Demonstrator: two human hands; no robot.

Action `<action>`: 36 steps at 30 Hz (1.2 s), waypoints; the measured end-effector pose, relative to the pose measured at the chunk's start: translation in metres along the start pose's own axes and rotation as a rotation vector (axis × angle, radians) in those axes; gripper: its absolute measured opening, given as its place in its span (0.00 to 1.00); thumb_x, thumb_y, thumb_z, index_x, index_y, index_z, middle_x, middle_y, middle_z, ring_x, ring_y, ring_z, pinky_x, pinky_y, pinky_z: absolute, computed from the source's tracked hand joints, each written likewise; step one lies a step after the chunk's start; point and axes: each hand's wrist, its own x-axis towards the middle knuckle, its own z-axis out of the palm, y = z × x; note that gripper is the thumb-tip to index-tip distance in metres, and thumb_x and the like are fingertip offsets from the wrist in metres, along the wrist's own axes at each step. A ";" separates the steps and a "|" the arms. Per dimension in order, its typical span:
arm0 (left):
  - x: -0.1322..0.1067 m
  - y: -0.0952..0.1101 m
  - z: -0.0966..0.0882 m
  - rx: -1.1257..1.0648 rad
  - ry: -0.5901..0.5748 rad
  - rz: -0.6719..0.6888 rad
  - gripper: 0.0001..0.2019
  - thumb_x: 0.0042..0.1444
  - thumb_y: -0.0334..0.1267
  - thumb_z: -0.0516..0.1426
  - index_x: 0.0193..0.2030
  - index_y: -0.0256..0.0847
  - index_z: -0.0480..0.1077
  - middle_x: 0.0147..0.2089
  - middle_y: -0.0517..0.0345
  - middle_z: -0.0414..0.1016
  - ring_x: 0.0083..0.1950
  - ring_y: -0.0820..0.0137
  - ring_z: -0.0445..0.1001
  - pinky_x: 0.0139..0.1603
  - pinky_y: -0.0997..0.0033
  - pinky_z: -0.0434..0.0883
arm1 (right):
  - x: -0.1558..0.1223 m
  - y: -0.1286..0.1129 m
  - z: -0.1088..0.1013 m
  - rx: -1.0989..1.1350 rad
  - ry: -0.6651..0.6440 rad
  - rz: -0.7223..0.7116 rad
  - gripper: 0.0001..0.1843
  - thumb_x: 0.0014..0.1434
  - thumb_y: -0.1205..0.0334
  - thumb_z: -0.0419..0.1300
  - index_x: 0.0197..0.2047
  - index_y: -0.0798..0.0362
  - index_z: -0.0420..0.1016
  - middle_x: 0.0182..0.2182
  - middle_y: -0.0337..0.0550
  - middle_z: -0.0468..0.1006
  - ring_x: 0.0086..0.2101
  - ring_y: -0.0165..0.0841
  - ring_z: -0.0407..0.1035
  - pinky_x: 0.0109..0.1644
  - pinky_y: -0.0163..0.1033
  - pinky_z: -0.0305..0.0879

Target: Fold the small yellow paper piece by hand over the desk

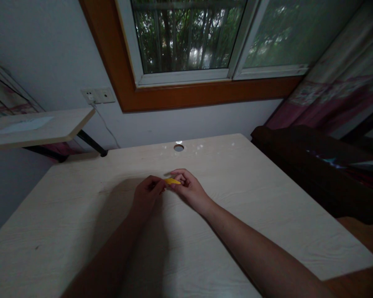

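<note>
A small, flat yellow piece, perhaps folded paper, is held just above the pale wooden table; its exact kind is too small to make out. My left hand pinches its left end between thumb and fingertips. At the other end, my right hand has its thumb against the near edge of the piece and curled fingers behind, with the index finger reaching out past it. Parts of the piece are hidden by my fingers.
Behind the hands, a round cable hole is cut into the tabletop. A raised shelf on black legs stands at the back left. A socket with a cord sits on the wall. Dark furniture borders the right side.
</note>
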 end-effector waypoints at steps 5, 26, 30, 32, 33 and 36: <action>0.000 0.002 0.000 0.014 0.006 0.002 0.08 0.55 0.41 0.59 0.30 0.38 0.72 0.25 0.62 0.72 0.28 0.74 0.68 0.31 0.76 0.65 | -0.001 0.001 -0.002 0.020 -0.008 -0.014 0.17 0.51 0.64 0.68 0.45 0.48 0.73 0.28 0.34 0.70 0.31 0.28 0.68 0.40 0.36 0.66; -0.001 -0.003 0.000 0.098 -0.212 -0.008 0.08 0.55 0.41 0.58 0.29 0.38 0.70 0.26 0.61 0.73 0.29 0.73 0.70 0.31 0.75 0.65 | 0.003 -0.002 -0.003 0.053 0.157 -0.003 0.16 0.51 0.58 0.69 0.42 0.51 0.73 0.28 0.36 0.76 0.27 0.28 0.72 0.34 0.36 0.68; 0.000 -0.007 0.000 0.191 -0.305 0.022 0.09 0.55 0.43 0.59 0.29 0.39 0.72 0.27 0.59 0.74 0.29 0.71 0.71 0.32 0.74 0.65 | 0.004 -0.003 -0.002 0.020 0.179 -0.031 0.21 0.49 0.60 0.70 0.46 0.50 0.71 0.27 0.35 0.76 0.28 0.28 0.71 0.35 0.36 0.67; 0.000 -0.008 0.000 0.226 -0.331 0.041 0.10 0.55 0.44 0.59 0.29 0.39 0.73 0.28 0.58 0.75 0.29 0.70 0.71 0.32 0.73 0.65 | 0.003 -0.003 -0.002 -0.028 0.184 -0.039 0.22 0.49 0.60 0.70 0.47 0.50 0.71 0.27 0.35 0.76 0.29 0.29 0.71 0.36 0.36 0.67; 0.000 -0.008 0.000 0.235 -0.342 0.051 0.10 0.54 0.44 0.59 0.29 0.40 0.73 0.28 0.58 0.75 0.29 0.70 0.71 0.33 0.73 0.65 | 0.003 -0.004 -0.002 -0.048 0.185 -0.041 0.22 0.49 0.60 0.70 0.46 0.50 0.70 0.27 0.35 0.76 0.29 0.29 0.71 0.36 0.36 0.66; -0.001 -0.003 0.000 0.216 -0.353 0.073 0.11 0.55 0.45 0.58 0.29 0.40 0.73 0.28 0.57 0.76 0.31 0.69 0.72 0.35 0.72 0.66 | 0.003 -0.004 -0.003 -0.065 0.196 -0.028 0.20 0.48 0.58 0.70 0.42 0.51 0.70 0.26 0.35 0.76 0.28 0.29 0.71 0.36 0.37 0.66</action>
